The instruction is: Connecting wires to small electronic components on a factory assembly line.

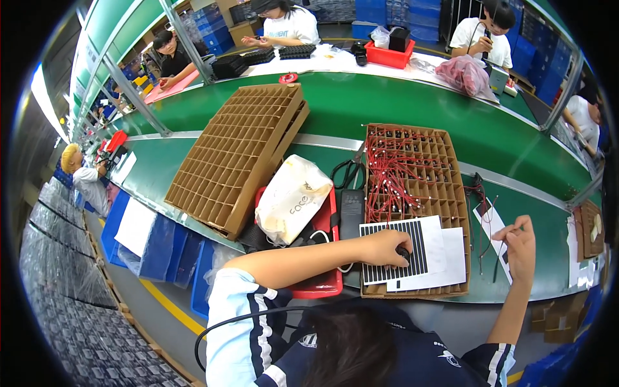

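Your left hand (387, 248) is pinching the black part (403, 253) over the striped sheet (417, 257), which is lying on the tray (449, 193). Your right hand (521, 250) is bending its fingers close together; whether they are gripping anything, I cannot tell. Keeping the part steady and the sheet flat is probably helping most.

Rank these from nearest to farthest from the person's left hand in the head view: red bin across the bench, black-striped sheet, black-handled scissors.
1. Black-striped sheet: directly beneath the left hand.
2. Black-handled scissors: ahead and slightly left.
3. Red bin: much farther, roughly straight ahead.
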A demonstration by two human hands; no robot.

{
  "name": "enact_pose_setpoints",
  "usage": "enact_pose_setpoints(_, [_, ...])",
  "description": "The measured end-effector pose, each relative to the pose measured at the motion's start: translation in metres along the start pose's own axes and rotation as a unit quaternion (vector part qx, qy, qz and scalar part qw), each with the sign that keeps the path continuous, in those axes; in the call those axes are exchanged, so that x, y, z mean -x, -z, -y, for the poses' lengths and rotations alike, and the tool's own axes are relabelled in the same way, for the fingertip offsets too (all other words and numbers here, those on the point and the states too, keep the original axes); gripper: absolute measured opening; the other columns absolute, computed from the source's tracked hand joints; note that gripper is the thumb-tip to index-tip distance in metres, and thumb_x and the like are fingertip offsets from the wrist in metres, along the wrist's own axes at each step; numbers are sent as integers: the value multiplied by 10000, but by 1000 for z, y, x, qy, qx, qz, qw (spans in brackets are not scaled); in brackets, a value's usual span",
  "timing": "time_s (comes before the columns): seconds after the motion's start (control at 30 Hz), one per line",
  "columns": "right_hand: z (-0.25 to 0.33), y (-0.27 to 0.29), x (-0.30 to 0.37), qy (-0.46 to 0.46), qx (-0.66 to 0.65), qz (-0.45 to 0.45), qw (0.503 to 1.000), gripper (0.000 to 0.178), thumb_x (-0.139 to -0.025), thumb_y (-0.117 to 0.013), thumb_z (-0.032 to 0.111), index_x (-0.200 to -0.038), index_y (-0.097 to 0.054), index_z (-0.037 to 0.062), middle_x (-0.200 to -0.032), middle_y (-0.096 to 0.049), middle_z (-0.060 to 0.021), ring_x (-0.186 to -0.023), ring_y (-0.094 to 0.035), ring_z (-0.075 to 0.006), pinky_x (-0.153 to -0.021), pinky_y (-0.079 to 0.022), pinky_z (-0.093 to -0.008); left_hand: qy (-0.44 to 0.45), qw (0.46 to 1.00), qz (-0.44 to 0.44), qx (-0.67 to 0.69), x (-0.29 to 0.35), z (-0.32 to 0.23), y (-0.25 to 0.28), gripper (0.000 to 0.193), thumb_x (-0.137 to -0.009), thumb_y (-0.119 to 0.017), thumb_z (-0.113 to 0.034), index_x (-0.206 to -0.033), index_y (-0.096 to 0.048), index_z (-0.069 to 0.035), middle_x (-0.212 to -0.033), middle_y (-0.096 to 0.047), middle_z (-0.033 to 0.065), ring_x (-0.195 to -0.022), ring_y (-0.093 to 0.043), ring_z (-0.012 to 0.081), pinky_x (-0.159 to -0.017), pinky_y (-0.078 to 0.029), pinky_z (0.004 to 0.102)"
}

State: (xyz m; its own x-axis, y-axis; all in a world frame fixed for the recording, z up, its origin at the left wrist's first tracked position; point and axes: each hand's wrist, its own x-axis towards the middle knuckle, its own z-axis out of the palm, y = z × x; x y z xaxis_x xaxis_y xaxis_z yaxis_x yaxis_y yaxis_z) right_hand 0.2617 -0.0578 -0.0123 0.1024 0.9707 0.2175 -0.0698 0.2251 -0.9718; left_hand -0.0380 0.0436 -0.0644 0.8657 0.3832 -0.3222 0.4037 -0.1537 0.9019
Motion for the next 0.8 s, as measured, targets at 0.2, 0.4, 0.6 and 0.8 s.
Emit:
enact_pose_setpoints(0.2, [5,-19,2,-9,55,23,998,211,-781,-535,20,-912,-376,63,-695,-499,-54,-675,-515,-133,-659,-411,-254,-59,983,4,172,20,-40,13,330,-817,-567,-67,-1104,-439,36,-859,-562,81,-560,-532,68,-511,-433,206])
enact_pose_setpoints(0.4, [12,-56,-5,-48,67,67,994,411,-781,-548,30,-1153,-372,34,-699,-480,-30,-693,-505,-112,-680,-397,-225,-160,940,-89,288,44,-72,37,332,-788,-587,-58,-1076,-446,31,-873,-566,66,-696,-556,97,-593,-436,206])
enact_pose_setpoints(0.6, [7,-54,-6,-73,91,91,989,191,-826,-507,60,-994,-432,9,-702,-522,-30,-677,-505,-92,-666,-398,-213,-176,921,-145,316,63,-91,46,335,-775,-605,-81,-1070,-489,25,-808,-573,37,-683,-548,74,-563,-424,188])
enact_pose_setpoints(0.8, [4,-55,-3,-85,91,107,986,68,-842,-484,48,-883,-451,5,-683,-525,-35,-637,-494,-81,-608,-395,-194,-174,903,-152,364,78,-98,40,277,-829,-532,-111,-1069,-501,24,-697,-520,6,-568,-505,63,-483,-390,198])
